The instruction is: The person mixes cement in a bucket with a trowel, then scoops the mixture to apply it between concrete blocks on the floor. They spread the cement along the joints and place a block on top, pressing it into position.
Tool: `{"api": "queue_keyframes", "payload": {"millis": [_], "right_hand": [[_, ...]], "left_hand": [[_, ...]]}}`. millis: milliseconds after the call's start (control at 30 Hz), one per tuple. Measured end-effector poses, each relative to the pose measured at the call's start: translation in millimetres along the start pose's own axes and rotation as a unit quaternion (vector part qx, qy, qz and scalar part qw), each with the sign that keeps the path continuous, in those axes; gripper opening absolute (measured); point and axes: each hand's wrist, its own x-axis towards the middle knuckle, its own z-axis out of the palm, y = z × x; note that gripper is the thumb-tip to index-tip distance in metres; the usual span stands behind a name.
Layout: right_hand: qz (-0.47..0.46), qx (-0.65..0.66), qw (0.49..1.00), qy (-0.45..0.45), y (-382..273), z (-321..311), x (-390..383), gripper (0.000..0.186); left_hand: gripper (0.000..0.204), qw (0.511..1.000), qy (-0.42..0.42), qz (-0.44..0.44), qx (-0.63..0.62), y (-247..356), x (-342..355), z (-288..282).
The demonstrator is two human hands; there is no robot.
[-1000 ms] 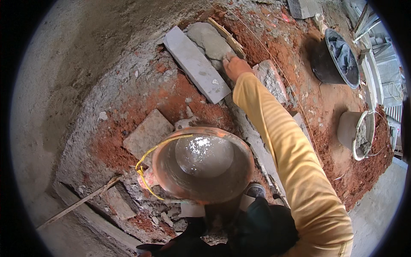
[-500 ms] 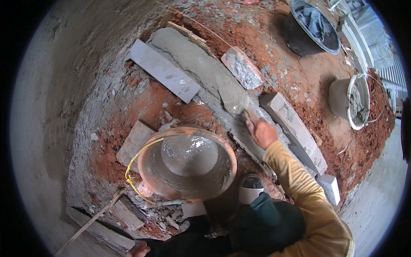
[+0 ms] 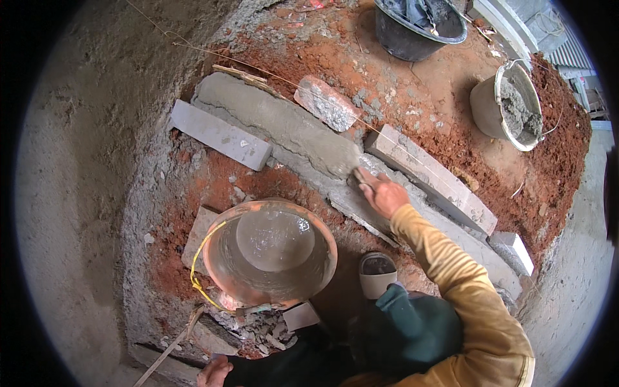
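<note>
My right hand [image 3: 385,195] is closed round the handle of a mortar-smeared trowel [image 3: 347,158]. The blade lies flat on a long bed of wet grey mortar [image 3: 271,119], near its closer end. Along the near side of the bed lies a pale grey block [image 3: 222,135]. Another long block [image 3: 432,174] flanks the strip on the far right. At the lower edge my left hand [image 3: 215,371] is beside my dark-clothed leg. Its fingers are partly cut off by the picture edge, and nothing shows in them.
An orange-rimmed bucket [image 3: 327,245] with watery grey liquid and a yellow handle stands in front of me. Farther right are a pale bucket of mortar [image 3: 485,106] and a black tub [image 3: 412,48]. A string [image 3: 284,79] runs above the strip. A stick [image 3: 169,353] leans at lower left.
My right hand and the trowel have shifted slightly left, staying on the mortar. The view has turned, so the buckets and blocks sit farther left. More of my left hand shows.
</note>
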Motion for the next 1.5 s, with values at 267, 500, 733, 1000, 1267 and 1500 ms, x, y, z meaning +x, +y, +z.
{"api": "queue_keyframes", "payload": {"millis": [267,500,733,1000,1267,1500], "right_hand": [[0.112,0.407,0.900,-0.112,-5,-11,1,0.055],[-0.033,0.346,0.936,-0.063,-1,-71,-110,0.053],[0.101,0.165,0.954,0.228,84,-216,-194,0.043],[0.276,-0.024,0.949,0.154,265,-301,-95,0.037],[0.403,-0.174,0.896,0.069,283,-328,-70,0.032],[0.338,-0.008,0.925,0.172,300,-289,-29,0.042]], "left_hand": [[0.043,1.000,-0.013,-0.021,-0.002,-1,-10,5],[0.042,1.000,-0.008,0.001,-0.002,-13,0,7],[0.038,0.996,-0.026,-0.035,0.072,-2,16,20],[0.038,0.994,-0.027,-0.085,0.066,9,22,21],[0.043,0.990,-0.030,-0.119,0.069,3,1,20],[0.045,0.980,-0.019,-0.177,0.089,-9,-4,20]]}}
